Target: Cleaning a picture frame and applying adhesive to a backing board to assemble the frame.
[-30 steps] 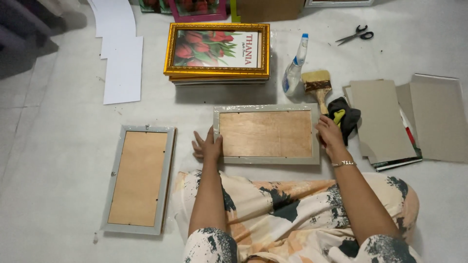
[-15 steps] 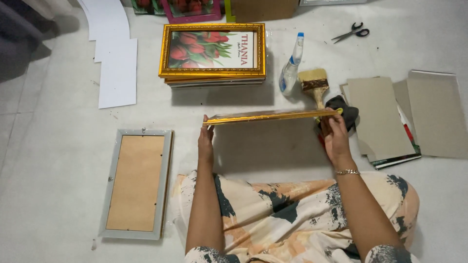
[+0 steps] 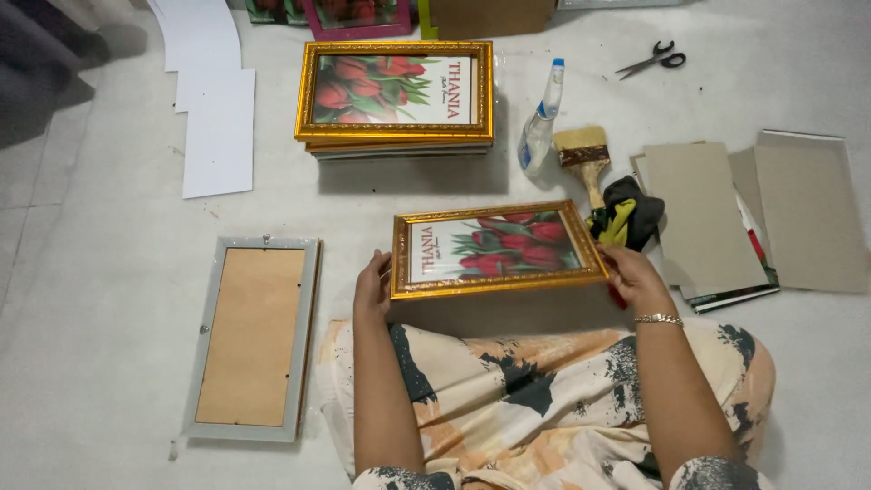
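I hold a gold-framed picture of red tulips (image 3: 494,249) face up, just above the floor in front of my lap. My left hand (image 3: 372,286) grips its left edge and my right hand (image 3: 632,272) grips its right edge. A second frame (image 3: 252,338) lies face down on the floor to my left, showing its brown backing board. A stack of gold-framed tulip pictures (image 3: 396,95) sits farther away, beyond the one I hold.
A spray bottle (image 3: 539,134), a wide paintbrush (image 3: 585,156) and a dark and yellow cloth (image 3: 628,214) lie to the right of the stack. Grey cardboard sheets (image 3: 753,209) lie at far right, scissors (image 3: 651,60) beyond them, white paper sheets (image 3: 213,109) at upper left.
The frame lay face down on the floor a second ago. I lifted it by both side edges, tipped it on edge and turned it over, so its tulip picture faces up.
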